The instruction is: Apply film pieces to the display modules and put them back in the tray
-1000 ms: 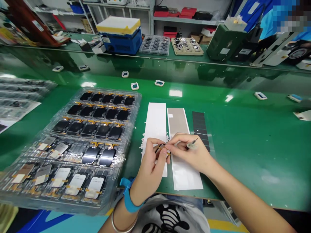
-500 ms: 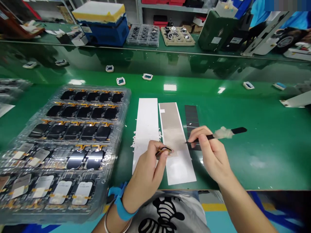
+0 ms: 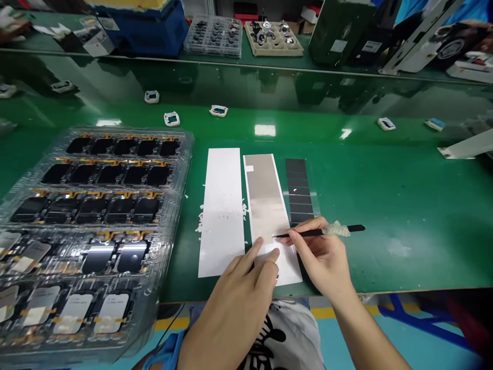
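My right hand (image 3: 323,252) pinches black tweezers (image 3: 355,228) wrapped in whitish tape, their tip touching the grey-beige adhesive sheet (image 3: 265,195) on its white backing. My left hand (image 3: 242,293) lies palm down over the lower part of that sheet, two fingertips resting on it just left of the tweezer tip. A small dark edge shows under its curled fingers; the rest of what it holds is hidden. Left of it lies a white strip (image 3: 223,205) with tiny scraps along its edges. A strip of dark grey rectangles (image 3: 298,185) lies to the right.
A clear plastic tray (image 3: 181,190) with rows of small black and silver display modules fills the left of the green table. Several small white-framed parts, such as one part (image 3: 171,119), are scattered at the back. A blue bin (image 3: 142,31) and a beige tray (image 3: 271,49) stand on the shelf.
My left hand has turned palm down and lowered onto the sheet; the small black and gold part it pinched is now hidden. The tweezers have moved left onto the sheet.
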The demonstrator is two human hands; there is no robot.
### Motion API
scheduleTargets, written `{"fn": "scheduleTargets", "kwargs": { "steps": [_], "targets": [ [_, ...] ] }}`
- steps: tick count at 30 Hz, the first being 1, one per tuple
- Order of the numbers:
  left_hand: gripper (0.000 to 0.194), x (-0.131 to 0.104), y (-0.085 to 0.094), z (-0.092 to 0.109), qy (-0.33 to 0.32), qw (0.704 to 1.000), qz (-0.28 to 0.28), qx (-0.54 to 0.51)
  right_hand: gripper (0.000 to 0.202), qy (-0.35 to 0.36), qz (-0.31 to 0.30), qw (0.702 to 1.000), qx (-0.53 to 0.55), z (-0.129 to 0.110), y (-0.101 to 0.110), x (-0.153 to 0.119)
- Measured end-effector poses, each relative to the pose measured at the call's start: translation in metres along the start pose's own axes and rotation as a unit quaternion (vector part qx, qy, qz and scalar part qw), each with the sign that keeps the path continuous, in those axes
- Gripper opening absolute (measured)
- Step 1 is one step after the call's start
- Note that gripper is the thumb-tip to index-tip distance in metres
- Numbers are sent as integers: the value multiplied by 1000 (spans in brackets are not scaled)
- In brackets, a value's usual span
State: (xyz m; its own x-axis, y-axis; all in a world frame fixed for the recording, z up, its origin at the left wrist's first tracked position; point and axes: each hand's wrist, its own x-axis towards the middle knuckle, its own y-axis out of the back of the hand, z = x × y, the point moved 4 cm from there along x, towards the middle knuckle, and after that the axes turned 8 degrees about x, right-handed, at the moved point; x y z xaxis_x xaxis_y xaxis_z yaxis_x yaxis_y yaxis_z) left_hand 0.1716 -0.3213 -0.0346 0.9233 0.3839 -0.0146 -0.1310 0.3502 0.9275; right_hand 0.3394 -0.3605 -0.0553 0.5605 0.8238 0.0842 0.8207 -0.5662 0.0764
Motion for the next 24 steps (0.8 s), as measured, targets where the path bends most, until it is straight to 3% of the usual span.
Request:
{"fn": "scheduleTargets", "kwargs": {
  "steps": [6,10,12,14,16,18,21,24],
  "targets": [
    [36,3,9,0,23,998,21,-49,9,-11,17,995,99,-5,2,2],
    [17,8,14,-10,103,975,68,-183,11,3,80,980,183,-8,10,1],
    [8,10,12,-18,167,935,96,-299,11,29,126,971,200,-14,10,-3],
    [11,14,7,-23,213,870,124,-428,10,51,157,965,204,-20,3,-9],
    [13,19,3,-24,221,804,158,-529,8,63,159,962,212,-24,-9,-15],
    [12,24,1,-24,209,758,179,-591,8,73,144,962,220,-26,-20,-19],
    [13,28,-1,-22,181,716,183,-649,9,93,133,965,206,-26,-29,-22],
    [18,29,-1,-21,163,700,180,-672,10,100,134,967,194,-25,-31,-22]
  ]
}}
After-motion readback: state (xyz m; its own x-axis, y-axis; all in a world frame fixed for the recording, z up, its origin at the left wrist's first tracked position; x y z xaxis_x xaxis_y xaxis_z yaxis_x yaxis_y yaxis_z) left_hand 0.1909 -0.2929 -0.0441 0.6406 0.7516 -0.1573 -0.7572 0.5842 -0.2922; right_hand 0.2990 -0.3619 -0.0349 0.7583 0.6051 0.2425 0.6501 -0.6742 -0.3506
